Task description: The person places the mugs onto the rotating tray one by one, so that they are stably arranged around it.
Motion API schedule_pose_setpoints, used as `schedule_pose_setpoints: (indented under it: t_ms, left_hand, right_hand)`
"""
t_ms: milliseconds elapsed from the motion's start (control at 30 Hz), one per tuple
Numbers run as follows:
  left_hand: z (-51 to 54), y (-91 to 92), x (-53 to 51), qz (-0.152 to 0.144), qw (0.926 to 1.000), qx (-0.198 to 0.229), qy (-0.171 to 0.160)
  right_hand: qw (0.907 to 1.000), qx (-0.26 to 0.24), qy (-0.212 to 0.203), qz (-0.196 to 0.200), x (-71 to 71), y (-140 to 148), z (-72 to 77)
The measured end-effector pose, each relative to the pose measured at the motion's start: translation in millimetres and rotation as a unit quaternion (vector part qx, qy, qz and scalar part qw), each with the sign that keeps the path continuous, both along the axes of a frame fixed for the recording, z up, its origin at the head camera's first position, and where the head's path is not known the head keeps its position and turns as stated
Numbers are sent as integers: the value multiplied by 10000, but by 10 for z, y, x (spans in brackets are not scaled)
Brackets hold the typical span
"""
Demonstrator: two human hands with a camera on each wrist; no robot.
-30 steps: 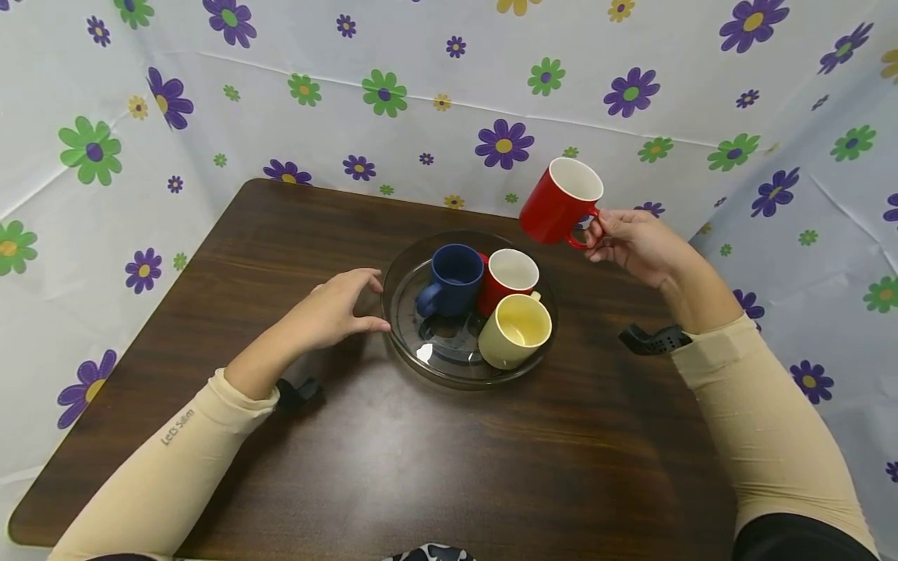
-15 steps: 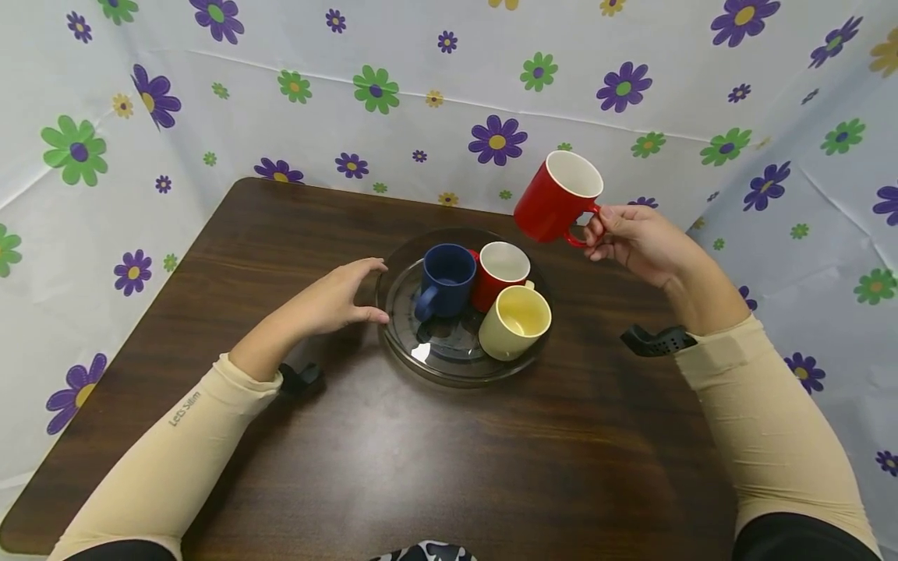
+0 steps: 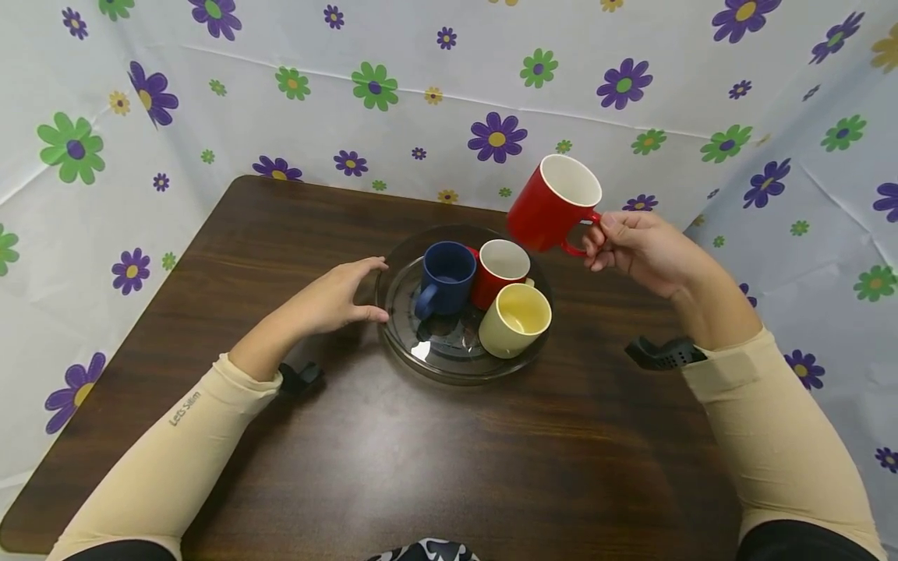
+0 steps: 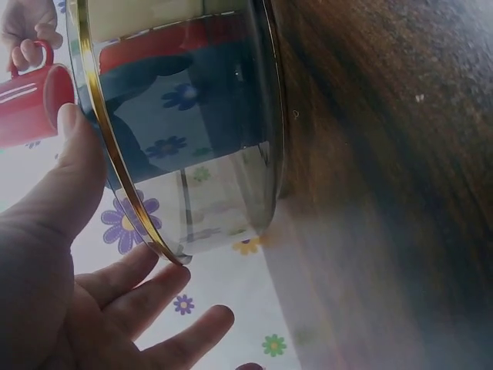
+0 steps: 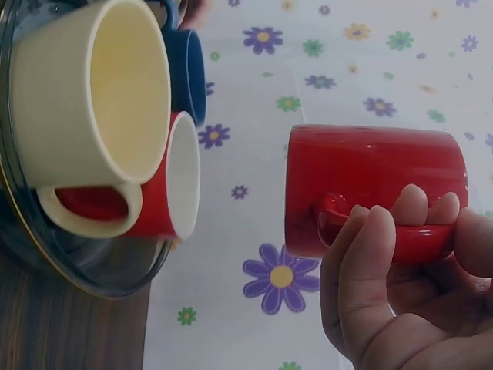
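Note:
By its handle, my right hand (image 3: 648, 249) grips a red mug (image 3: 550, 204) with a white inside, held tilted in the air behind and right of a dark see-through glass bowl (image 3: 449, 372). Inside the bowl stand a blue mug (image 3: 449, 279), a second red mug (image 3: 501, 269) and a pale yellow mug (image 3: 515, 321), which leans. At the bowl's left rim is my left hand (image 3: 333, 300), thumb and fingers spread along it. The left wrist view shows its thumb (image 4: 69, 139) and fingertips by the gold-looking rim (image 4: 115, 146); firm contact is hard to judge.
A dark wooden table (image 3: 421, 467) carries the bowl, its back edge close to a flower-patterned white sheet (image 3: 421, 117). More of that sheet hangs at the left and right sides. Black wrist straps (image 3: 662, 354) stick out below both wrists.
The held red mug rises slightly, then comes down a little with my right hand, edging left toward the bowl. My left hand stays by the rim. The whole view shifts slightly.

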State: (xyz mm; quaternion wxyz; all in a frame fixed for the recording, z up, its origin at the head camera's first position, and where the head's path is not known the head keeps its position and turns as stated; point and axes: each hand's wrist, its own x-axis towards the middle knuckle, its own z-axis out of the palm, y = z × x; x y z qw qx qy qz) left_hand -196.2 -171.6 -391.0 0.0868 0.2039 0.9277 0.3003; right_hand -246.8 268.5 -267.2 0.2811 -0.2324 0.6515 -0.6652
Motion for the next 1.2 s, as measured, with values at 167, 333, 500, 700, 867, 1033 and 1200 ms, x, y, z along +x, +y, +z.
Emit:
schedule_pose_setpoints:
  t_ms: [167,333,500,700,867,1033,1200]
  left_hand:
    - [7,0,21,118,9999,-86,-14]
    - [3,12,34,160,9998,-100,-1]
    - [-11,12,39,143,9999,-60,-8]
    - [0,15,46,148,9999,-13,-8]
    - [-8,14,43,190,9998,-94,-30]
    - [-20,9,46,257,9995,-150,-52]
    - [-19,18,48,213,9997,-86,-45]
  right_hand:
    - [9995,-12,316,23,138,-65,16]
    - [9986,68,526,7,305,-155,10]
    - [9988,98,453,152,460,-256,-1]
    - [9986,202,413,262,616,-394,-42]
    - [9972,362,583,309,746,-514,-56]
    - [9944,824,662,83,854,-665,-120]
    - [9876,1439,584,-222,976,-821,-218]
